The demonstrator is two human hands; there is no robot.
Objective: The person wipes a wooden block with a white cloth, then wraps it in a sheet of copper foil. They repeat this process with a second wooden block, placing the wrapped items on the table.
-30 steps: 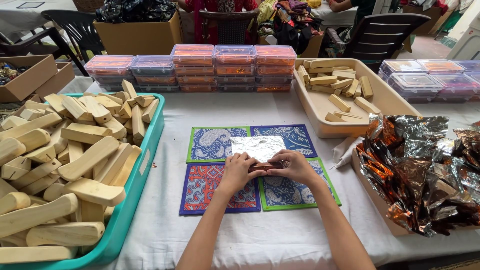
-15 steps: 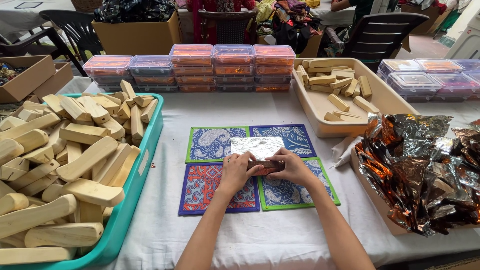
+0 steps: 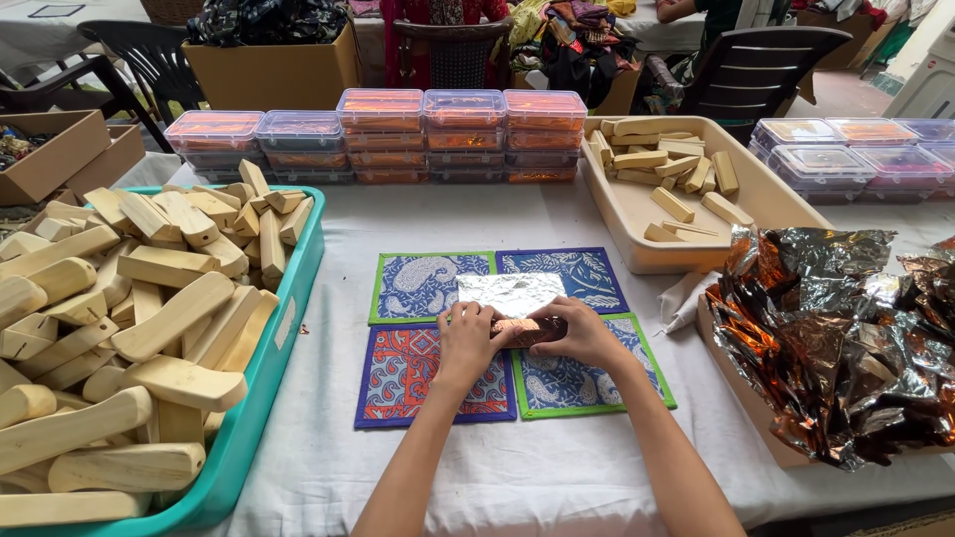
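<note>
My left hand (image 3: pixel 466 343) and my right hand (image 3: pixel 587 337) meet over the middle of four patterned cloth mats (image 3: pixel 428 285). Between them they grip a small block wrapped in copper-coloured foil (image 3: pixel 527 331). The silver side of the foil sheet (image 3: pixel 511 292) lies flat on the mats just beyond the block. Part of the block is hidden by my fingers.
A teal tub (image 3: pixel 284 328) piled with pale wooden blocks stands at the left. A beige tray (image 3: pixel 637 214) with a few blocks sits at the back right. Crumpled foil sheets (image 3: pixel 846 338) fill a box at the right. Stacked lidded plastic boxes (image 3: pixel 458 134) line the far edge.
The foil has been rolled further over the block, toward me. My hands have closed in on it and the flat silver part of the sheet has shrunk.
</note>
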